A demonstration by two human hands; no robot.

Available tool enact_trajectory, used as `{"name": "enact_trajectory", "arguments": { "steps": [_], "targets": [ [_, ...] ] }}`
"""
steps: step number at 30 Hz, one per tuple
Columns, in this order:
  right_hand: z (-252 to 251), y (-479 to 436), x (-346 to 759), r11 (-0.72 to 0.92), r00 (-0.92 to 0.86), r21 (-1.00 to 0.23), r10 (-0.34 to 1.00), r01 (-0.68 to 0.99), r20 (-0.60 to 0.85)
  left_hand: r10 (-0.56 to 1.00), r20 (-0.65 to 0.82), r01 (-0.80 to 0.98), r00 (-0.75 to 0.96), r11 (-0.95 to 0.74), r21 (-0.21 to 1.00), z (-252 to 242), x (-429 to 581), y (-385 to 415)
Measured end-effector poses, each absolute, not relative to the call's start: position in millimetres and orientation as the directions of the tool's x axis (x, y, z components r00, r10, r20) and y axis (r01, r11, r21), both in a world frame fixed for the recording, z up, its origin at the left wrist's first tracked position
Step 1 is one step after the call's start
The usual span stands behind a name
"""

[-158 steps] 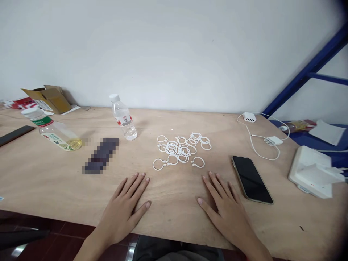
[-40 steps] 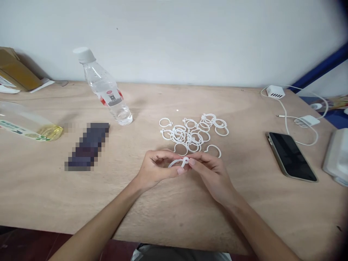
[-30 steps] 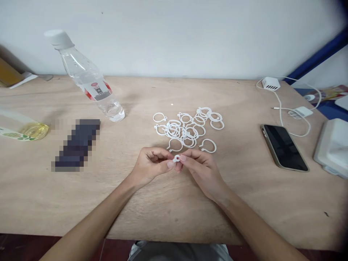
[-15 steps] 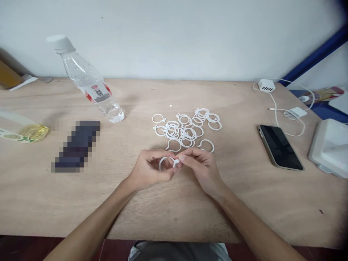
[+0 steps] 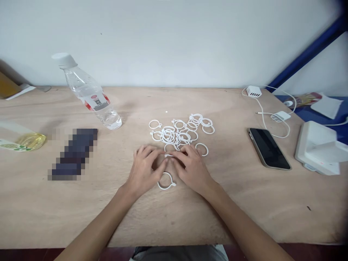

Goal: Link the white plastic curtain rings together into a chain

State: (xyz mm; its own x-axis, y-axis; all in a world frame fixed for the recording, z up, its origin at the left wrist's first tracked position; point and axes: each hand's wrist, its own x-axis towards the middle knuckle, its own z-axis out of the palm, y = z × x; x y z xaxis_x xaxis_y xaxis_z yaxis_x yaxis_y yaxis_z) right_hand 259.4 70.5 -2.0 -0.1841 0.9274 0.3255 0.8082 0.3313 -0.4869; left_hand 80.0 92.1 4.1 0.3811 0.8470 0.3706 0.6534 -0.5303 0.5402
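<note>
A pile of several white plastic rings (image 5: 181, 132) lies on the wooden table (image 5: 244, 203). One single white ring (image 5: 165, 181) lies flat on the table, between the heels of my two hands. My left hand (image 5: 145, 168) and my right hand (image 5: 189, 166) rest palm down with fingers stretched toward the pile. Their fingertips meet at a ring (image 5: 170, 149) on the pile's near edge, touching it. Neither hand has anything lifted.
A clear water bottle (image 5: 87, 94) stands at the back left, with a blurred dark object (image 5: 72, 154) in front of it and a lying bottle of yellow liquid (image 5: 21, 139) at the far left. Right of the pile lie a black phone (image 5: 268, 148), white chargers with cables (image 5: 269, 108) and a white box (image 5: 318, 148).
The ring that both hands held pinched above the table now lies on it below them. Both hands have opened and moved forward to the pile's near edge.
</note>
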Motion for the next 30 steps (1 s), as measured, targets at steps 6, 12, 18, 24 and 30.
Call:
{"name": "enact_trajectory", "arguments": {
  "steps": [6,12,18,24,30],
  "targets": [
    [-3.0,76.5,261.7,0.295,-0.122,-0.451,0.92,0.842,0.373,0.887,0.291,0.643,0.358,-0.46,0.612,2.8,80.6,95.0],
    [5.1,75.1,262.2,0.294,0.063,-0.704,0.899,0.646,0.433,0.885,0.355,0.583,0.301,-0.465,0.666,13.1,86.5,97.8],
    [18.1,69.1,257.8,0.09,0.142,-0.982,0.983,0.168,0.115,0.793,0.45,0.461,0.41,-0.606,0.649,14.7,98.1,106.3],
    [30.3,65.2,255.6,-0.057,-0.019,-0.984,0.998,-0.171,-0.054,0.768,0.539,0.376,0.347,-0.64,0.67,15.3,95.3,100.2],
    [22.3,70.0,260.2,-0.069,0.033,-0.981,0.997,-0.182,-0.076,0.903,0.277,0.22,0.33,-0.359,0.907,21.7,95.8,97.3]
  ]
}}
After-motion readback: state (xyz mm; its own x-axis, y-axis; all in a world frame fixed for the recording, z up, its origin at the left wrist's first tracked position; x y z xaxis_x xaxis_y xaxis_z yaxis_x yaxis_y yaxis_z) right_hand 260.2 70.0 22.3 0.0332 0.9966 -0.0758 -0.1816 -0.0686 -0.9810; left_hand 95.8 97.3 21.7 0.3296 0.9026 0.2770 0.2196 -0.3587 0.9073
